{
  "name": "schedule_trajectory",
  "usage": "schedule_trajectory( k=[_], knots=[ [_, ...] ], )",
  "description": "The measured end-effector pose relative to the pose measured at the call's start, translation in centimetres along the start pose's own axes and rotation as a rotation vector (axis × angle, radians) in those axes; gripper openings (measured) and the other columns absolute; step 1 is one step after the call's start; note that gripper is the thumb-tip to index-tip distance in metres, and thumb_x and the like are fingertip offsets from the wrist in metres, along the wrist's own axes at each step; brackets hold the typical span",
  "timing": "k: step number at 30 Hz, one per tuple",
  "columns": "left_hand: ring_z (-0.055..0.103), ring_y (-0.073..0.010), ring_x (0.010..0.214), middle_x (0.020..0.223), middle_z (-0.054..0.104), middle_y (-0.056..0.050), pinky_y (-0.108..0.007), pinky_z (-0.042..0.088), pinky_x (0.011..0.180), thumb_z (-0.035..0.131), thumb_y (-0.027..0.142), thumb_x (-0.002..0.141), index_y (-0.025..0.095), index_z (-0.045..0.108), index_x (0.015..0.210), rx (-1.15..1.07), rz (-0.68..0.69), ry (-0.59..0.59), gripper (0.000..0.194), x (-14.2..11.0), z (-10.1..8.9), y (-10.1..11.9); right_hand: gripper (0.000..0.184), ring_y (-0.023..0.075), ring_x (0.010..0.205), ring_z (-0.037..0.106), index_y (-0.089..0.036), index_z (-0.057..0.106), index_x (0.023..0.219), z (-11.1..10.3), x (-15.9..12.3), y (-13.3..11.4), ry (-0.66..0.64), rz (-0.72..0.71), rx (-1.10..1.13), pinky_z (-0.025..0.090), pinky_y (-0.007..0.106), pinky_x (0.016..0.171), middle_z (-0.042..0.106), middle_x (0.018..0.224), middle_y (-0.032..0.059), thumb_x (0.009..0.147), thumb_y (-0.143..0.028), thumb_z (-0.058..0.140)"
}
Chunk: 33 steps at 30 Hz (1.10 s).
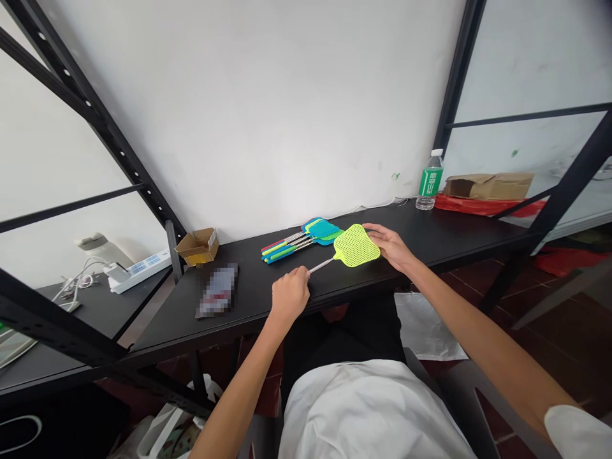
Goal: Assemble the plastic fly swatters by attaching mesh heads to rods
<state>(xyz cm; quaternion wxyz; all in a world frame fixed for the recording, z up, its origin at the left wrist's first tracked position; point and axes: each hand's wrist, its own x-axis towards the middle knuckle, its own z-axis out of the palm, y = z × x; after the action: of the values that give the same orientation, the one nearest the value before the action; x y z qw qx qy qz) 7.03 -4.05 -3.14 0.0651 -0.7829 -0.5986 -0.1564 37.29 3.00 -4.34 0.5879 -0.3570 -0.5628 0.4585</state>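
A yellow-green fly swatter [357, 246] with a perforated head and a thin metal shaft is held up just above the black table, its head to the right. My left hand [291, 290] is closed round the handle end, hiding the grip. At the right edge of the swatter's head, my right hand [389, 247] holds on with its fingers, partly hidden behind the mesh. Beyond it lies a pile of fly swatters [301, 239] in blue, yellow-green and red, handles pointing left.
On the black table [258, 299] are a small open cardboard box [197, 247] and a blurred-out flat object [218, 291] at left. A water bottle [429, 180] and a brown carton [490, 186] on red plastic stand at right. Black metal posts [461, 70] frame both sides.
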Motion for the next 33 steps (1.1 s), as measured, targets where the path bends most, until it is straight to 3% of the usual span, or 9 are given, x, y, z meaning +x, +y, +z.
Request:
schedule_trajectory(
  k=[5, 11, 21, 26, 33],
  knots=[
    [0.064, -0.0207, 0.079, 0.091, 0.068, -0.004, -0.028, 0.025, 0.057, 0.027, 0.030, 0.102, 0.024, 0.057, 0.098, 0.000, 0.009, 0.015, 0.031, 0.03, 0.13, -0.16, 0.037, 0.0225, 0.101, 0.066, -0.025, 0.074, 0.107, -0.07, 0.05, 0.15, 0.006, -0.012, 0.065, 0.053, 0.029, 0.075, 0.072, 0.113, 0.0076, 0.072, -0.037, 0.079],
    [0.064, -0.0202, 0.081, 0.094, 0.069, -0.003, -0.028, 0.024, 0.056, 0.029, 0.029, 0.101, 0.024, 0.057, 0.097, -0.007, 0.007, 0.016, 0.029, 0.07, 0.12, -0.12, 0.040, 0.0131, 0.072, 0.063, -0.028, 0.073, 0.110, 0.19, -0.02, 0.12, 0.001, -0.013, -0.035, 0.041, 0.021, 0.050, 0.069, 0.121, 0.0054, 0.071, -0.033, 0.077],
    [0.064, -0.0210, 0.082, 0.093, 0.068, -0.005, -0.026, 0.028, 0.058, 0.026, 0.035, 0.103, 0.024, 0.059, 0.098, -0.030, 0.005, 0.000, 0.035, 0.12, -0.10, -0.02, 0.031, 0.0148, 0.079, 0.060, -0.026, 0.077, 0.100, 0.13, 0.09, 0.22, 0.048, -0.057, -0.065, 0.044, 0.024, 0.054, 0.065, 0.128, 0.0061, 0.071, -0.036, 0.078],
    [0.064, -0.0206, 0.083, 0.095, 0.068, -0.005, -0.025, 0.029, 0.059, 0.027, 0.036, 0.103, 0.025, 0.061, 0.100, -0.055, 0.006, 0.007, 0.036, 0.14, -0.08, -0.11, 0.035, 0.0173, 0.079, 0.061, -0.022, 0.077, 0.099, 0.15, -0.06, -0.12, 0.047, -0.030, -0.109, 0.044, 0.024, 0.054, 0.072, 0.098, 0.0073, 0.070, -0.042, 0.079],
    [0.064, -0.0207, 0.082, 0.095, 0.068, -0.004, -0.026, 0.027, 0.057, 0.027, 0.037, 0.103, 0.025, 0.061, 0.098, -0.055, 0.005, 0.024, 0.036, 0.21, 0.04, -0.26, 0.034, 0.0135, 0.063, 0.057, -0.018, 0.074, 0.083, 0.05, 0.26, 0.36, 0.068, 0.008, -0.097, 0.044, 0.024, 0.051, 0.065, 0.071, 0.0036, 0.065, -0.046, 0.084]
  ],
)
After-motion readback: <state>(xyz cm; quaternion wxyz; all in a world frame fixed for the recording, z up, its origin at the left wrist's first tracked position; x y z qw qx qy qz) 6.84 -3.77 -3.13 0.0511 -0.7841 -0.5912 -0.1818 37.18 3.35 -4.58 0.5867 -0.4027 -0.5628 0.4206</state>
